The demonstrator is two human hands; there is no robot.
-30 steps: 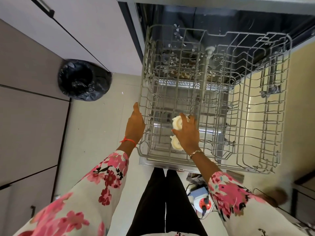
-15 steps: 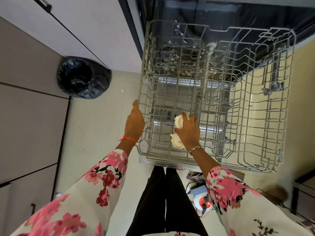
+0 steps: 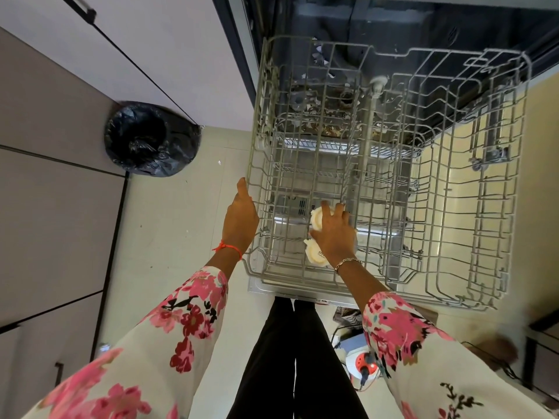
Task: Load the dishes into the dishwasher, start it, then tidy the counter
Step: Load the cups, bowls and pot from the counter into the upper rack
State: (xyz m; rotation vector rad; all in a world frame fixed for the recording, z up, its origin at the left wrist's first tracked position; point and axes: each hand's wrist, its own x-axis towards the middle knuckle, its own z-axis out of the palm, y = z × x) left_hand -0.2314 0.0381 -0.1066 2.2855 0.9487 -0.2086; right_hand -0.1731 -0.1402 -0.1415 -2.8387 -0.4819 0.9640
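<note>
Closest in are two flowery sleeves (image 3: pixel 187 322) and black trousers (image 3: pixel 287 358), with a cord reel (image 3: pixel 363 362) on the floor by the feet. Next comes the pulled-out rack (image 3: pixel 453 300), a grey wire basket. The left hand (image 3: pixel 240 217) rests against the rack's left rim with fingers straight, holding nothing, and it looks like it steadies the rack. The right hand (image 3: pixel 334 234) is inside the rack near the front. It is spread over two pale cups (image 3: pixel 316 257) that sit close together, one in front of the other. The fingers touch the far cup and the palm covers part of the near one, but I cannot tell if the hand grips them or just presses them down. The rest of the rack looks empty, so the loading has only begun. The cups could tip over between the wires if they are let go while tilted. They could knock each other because they are so close. If the rack rolls, the cups could slide. Farther off, on the left, a black bin (image 3: pixel 151 139) stands on the floor by the cupboards (image 3: pixel 54 146). Farthest is the dark dishwasher (image 3: pixel 393 19), with bits of dirt at the bottom under the rack.
</note>
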